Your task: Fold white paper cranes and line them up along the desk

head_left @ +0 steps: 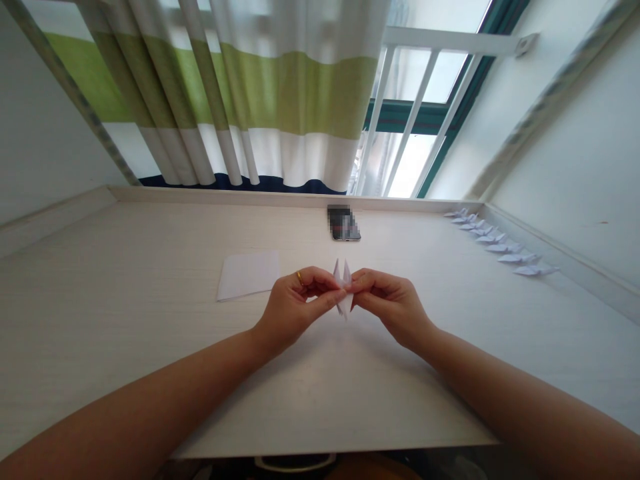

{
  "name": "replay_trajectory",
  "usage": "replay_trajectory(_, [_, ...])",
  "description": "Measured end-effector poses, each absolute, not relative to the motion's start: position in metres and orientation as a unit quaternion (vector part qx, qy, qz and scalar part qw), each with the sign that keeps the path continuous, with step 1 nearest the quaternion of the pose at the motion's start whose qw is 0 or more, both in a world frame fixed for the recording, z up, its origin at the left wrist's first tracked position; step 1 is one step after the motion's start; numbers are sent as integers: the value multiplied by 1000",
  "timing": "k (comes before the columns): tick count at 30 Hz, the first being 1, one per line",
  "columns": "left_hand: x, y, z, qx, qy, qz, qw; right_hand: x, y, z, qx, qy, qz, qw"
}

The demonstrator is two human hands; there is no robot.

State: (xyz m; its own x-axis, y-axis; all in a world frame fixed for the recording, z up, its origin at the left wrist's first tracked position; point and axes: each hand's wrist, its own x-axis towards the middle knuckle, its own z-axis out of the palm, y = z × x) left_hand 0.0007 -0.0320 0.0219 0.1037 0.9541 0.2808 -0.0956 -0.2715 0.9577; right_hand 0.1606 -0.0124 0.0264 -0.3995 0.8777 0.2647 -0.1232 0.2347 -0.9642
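Between my two hands, just above the desk, is a small folded piece of white paper [346,308] with narrow pointed tips standing up and pointing down. My left hand [300,300], with a ring on one finger, pinches its left side between thumb and fingers. From the other side my right hand [387,297] pinches it in the same way, and the fingertips of both hands nearly meet at its middle. The fingertips cover the paper's central part. Left of my hands lies a stack of white paper sheets [249,275].
A dark phone [343,223] lies beyond my hands by the desk's back edge. Several folded paper cranes [505,248] stand in a row along the right edge. The white desk [125,287] has a raised rim; behind it hang a curtain [300,93] and window bars [410,113].
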Motion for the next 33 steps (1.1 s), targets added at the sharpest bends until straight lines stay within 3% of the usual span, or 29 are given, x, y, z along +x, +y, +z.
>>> replay_trajectory(12, [1, -29, 19, 538, 392, 562, 490, 157, -15, 27, -308, -607, 551, 484])
replay_trajectory(19, [1, -27, 19, 514, 396, 568, 506, 159, -14, 28, -350, -596, 578, 433])
replay_trajectory(33, [-2, -20, 14, 445, 350, 559, 606, 159, -13, 29, -332, -594, 593, 429])
